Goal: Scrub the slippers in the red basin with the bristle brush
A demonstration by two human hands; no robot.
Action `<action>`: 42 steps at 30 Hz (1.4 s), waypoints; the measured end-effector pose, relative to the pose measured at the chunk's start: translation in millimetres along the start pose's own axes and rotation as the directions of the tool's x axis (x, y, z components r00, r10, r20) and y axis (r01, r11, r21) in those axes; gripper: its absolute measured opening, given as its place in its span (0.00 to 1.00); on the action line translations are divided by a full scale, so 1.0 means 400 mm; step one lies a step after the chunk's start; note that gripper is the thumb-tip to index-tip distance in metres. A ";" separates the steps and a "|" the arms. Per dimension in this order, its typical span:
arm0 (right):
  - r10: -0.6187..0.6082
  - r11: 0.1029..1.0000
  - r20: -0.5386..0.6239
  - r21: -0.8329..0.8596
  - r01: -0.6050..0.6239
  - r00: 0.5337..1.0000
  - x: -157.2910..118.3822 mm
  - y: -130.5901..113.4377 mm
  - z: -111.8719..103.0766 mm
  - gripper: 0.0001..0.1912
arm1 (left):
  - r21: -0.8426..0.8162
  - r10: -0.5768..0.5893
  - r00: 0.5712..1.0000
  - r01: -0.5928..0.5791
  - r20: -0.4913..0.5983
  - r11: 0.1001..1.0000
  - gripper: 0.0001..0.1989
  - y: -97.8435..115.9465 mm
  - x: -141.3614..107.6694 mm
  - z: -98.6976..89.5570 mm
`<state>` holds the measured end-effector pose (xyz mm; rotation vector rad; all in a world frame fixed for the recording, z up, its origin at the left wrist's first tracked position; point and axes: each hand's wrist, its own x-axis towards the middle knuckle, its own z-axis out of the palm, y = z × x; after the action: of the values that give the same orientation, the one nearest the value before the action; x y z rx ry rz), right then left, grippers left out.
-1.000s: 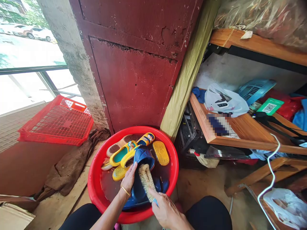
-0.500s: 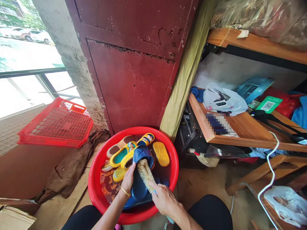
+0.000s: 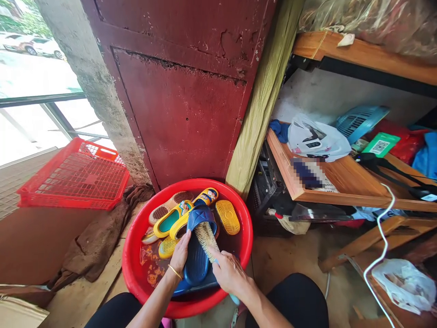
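A blue slide slipper is held over a red basin, its strap toward the far side. My left hand grips the slipper's left edge near the strap. Closed around the pale blue handle of a scrub brush is my right hand. The brush's bristles reach under the strap and lie against the footbed. Around it in the basin, yellow slippers, an upturned yellow sole and a pale shoe with a brown patterned sole sit in brownish water. Something blue lies below the held slipper.
A red plastic crate stands at the left, with a brown cloth beside it. Behind the basin is a dark red door. On the right, a wooden shelf holds bags and a blue fan, with a white cable hanging down.
The brush has drawn slightly back, but its bristles are still under the strap. Both hands keep their grips. The whole view has shifted a little.
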<state>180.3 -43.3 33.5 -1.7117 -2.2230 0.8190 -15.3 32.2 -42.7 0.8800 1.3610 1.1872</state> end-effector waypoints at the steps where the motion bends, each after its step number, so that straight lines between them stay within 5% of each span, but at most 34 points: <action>1: -0.035 0.999 0.023 0.023 0.034 0.999 -0.016 0.000 0.001 0.30 | 0.001 0.002 1.000 -0.002 -0.006 1.000 0.19 0.006 0.001 -0.003; 7: -0.037 0.999 0.138 0.011 0.035 0.990 -0.130 0.015 -0.006 0.29 | 0.011 -0.014 0.997 0.015 -0.072 1.000 0.18 0.021 0.001 0.001; 15: 0.054 0.992 0.022 -0.112 -0.052 0.998 -0.068 0.000 -0.012 0.31 | 0.034 -0.023 0.997 0.026 -0.077 0.999 0.19 0.040 -0.021 0.010; 20: -0.056 0.996 0.114 -0.066 0.064 0.992 -0.139 -0.004 0.014 0.30 | 0.014 -0.002 0.997 0.004 -0.080 1.000 0.19 0.046 -0.018 -0.003; 24: 0.025 0.995 0.116 -0.097 -0.014 0.993 -0.182 0.027 -0.031 0.28 | -0.025 -0.015 0.997 0.013 -0.077 1.000 0.21 0.037 -0.014 0.002; 28: -0.003 0.998 0.021 0.067 0.001 1.000 -0.150 0.039 -0.116 0.27 | -0.080 -0.019 0.999 0.015 -0.044 0.997 0.24 0.040 -0.023 0.017; 31: -0.063 0.986 -0.128 0.148 0.082 0.990 -0.104 0.022 -0.135 0.29 | -0.179 -0.058 0.989 0.083 0.140 0.980 0.28 0.051 -0.041 0.027; 34: -0.058 0.997 -0.158 0.049 0.066 0.986 -0.054 -0.010 -0.113 0.30 | -0.247 -0.051 0.951 0.131 0.306 0.960 0.33 0.062 -0.060 0.035; 38: 0.008 0.987 -0.119 -0.158 -0.027 0.993 -0.010 -0.049 -0.089 0.31 | -0.268 -0.020 0.969 0.088 0.248 0.959 0.38 0.069 -0.073 0.035; 42: -0.024 0.984 -0.107 -0.177 0.005 0.994 -0.005 -0.059 -0.098 0.30 | -0.250 -0.007 0.961 0.079 0.275 0.965 0.36 0.063 -0.068 0.033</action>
<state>180.7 -37.7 78.9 -1.7685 -2.2904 0.5249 -1.0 14.3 -10.6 0.7882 0.9724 1.1333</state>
